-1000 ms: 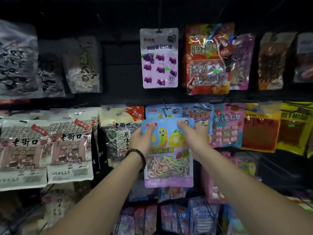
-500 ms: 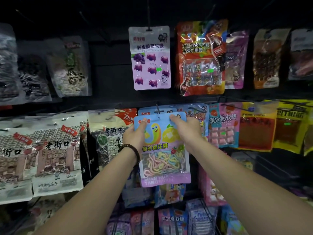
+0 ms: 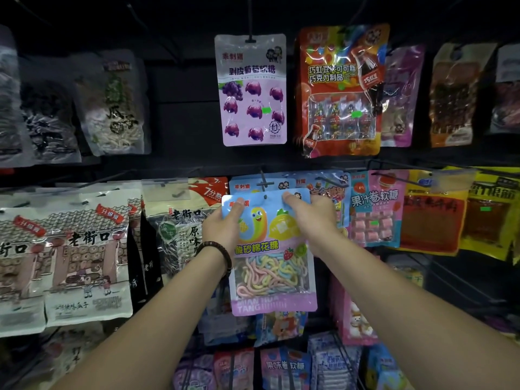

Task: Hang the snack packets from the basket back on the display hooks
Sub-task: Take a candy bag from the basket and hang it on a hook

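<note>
Dark display wall (image 3: 183, 114) carried glossy pouches (image 3: 251, 91). Flat rectangular marshmallow packet (image 3: 271, 249), shiny plastic with a clear window, sat just below the black wire display hook (image 3: 264, 183). Left hand (image 3: 225, 226) and right hand (image 3: 312, 218) each pinched a top corner, thumbs in front.

The purple grape-gummy bag (image 3: 250, 90) hangs high on the dark wall (image 3: 180, 80) before me, with the red cola-candy bag (image 3: 340, 91) just right of it. Below and left of it I see sunflower-seed bags (image 3: 87, 263), and below and right a pink fruit-roll bag (image 3: 375, 212).
</note>
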Demonstrator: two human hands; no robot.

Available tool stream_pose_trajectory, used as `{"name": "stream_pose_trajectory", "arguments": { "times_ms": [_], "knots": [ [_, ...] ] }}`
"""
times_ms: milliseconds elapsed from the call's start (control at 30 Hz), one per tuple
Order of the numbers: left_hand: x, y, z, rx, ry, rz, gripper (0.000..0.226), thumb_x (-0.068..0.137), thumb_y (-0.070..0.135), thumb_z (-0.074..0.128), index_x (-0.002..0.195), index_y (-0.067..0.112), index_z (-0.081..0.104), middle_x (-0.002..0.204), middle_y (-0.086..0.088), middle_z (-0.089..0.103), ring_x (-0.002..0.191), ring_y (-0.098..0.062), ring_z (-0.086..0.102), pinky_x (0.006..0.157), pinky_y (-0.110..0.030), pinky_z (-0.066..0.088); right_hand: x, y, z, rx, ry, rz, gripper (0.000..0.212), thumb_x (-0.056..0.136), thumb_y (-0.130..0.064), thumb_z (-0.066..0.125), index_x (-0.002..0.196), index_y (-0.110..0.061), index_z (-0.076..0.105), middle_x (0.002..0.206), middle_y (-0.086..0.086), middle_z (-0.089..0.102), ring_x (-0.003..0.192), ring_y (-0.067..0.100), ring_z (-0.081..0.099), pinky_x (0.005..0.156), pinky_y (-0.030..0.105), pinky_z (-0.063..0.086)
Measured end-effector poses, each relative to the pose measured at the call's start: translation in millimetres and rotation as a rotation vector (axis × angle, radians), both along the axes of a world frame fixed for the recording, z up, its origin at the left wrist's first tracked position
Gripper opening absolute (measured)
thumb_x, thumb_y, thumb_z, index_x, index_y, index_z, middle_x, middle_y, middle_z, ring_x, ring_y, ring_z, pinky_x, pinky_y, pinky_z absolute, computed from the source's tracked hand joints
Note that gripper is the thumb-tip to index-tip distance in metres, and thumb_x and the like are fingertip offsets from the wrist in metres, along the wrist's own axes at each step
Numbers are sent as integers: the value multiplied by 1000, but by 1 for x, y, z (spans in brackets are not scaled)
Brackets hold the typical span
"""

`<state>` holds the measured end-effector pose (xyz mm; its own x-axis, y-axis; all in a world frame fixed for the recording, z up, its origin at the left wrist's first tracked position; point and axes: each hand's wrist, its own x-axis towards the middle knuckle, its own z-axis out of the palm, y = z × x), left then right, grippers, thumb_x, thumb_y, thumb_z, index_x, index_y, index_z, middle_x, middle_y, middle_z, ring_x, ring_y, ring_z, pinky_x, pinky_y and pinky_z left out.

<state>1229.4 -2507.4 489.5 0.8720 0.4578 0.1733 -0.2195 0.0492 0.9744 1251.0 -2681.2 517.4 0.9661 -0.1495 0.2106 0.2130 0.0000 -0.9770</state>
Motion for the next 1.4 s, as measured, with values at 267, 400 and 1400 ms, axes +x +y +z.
{"name": "stream_pose_trajectory", "arguments": {
  "times_ms": [267,400,1400],
  "knots": [
    [24,-4,14,49,20,41,53,98,53,61,140,21,56,132,3,59,121,-22,57,110,-45,44,17,4,16,-59,20,24,51,105,-44,60,121,4,66,119,29,68,110,43,67,98,58,52],
    [37,-10,22,39,63,71,73,101,52,57,160,16,32,164,-5,37,147,-30,41,115,-47,38,34,5,20,-57,51,57,48,101,-46,64,114,1,67,103,19,67,95,36,68,90,61,55],
    [-199,12,-391,851,421,-225,10,90,21,64,93,30,60,82,6,66,74,-17,64,66,-32,53,-165,-17,-392,-569,269,300,23,93,-19,68,73,-31,64,71,-6,69,65,9,63,71,34,55]
  ]
}}
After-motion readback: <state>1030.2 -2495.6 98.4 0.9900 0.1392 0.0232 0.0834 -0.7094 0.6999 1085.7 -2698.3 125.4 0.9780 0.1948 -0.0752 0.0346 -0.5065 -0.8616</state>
